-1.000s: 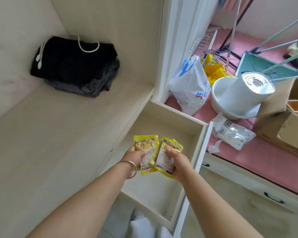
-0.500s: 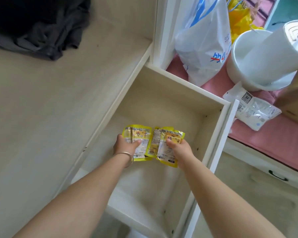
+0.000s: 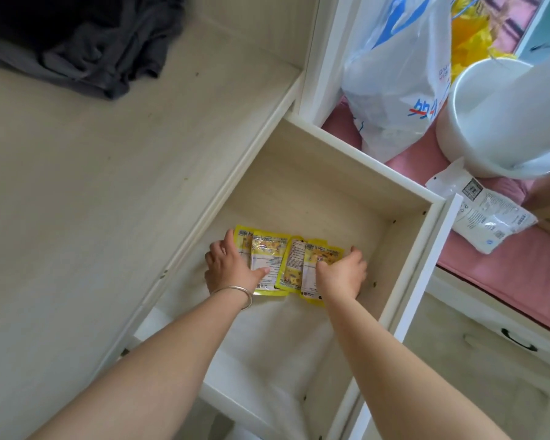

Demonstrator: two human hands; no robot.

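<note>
Head view: several flat yellow plastic sachets with white printed labels overlap in a row inside the open pale wooden drawer. The left hand and right hand hold their outer edges, fingers curled.

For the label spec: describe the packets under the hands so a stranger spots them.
Find the open pale-wood drawer beside the pink cushion. Inside it is a row of overlapping yellow packets, gripped by the left hand and the right hand. They are the only yellow things in the drawer.
</note>
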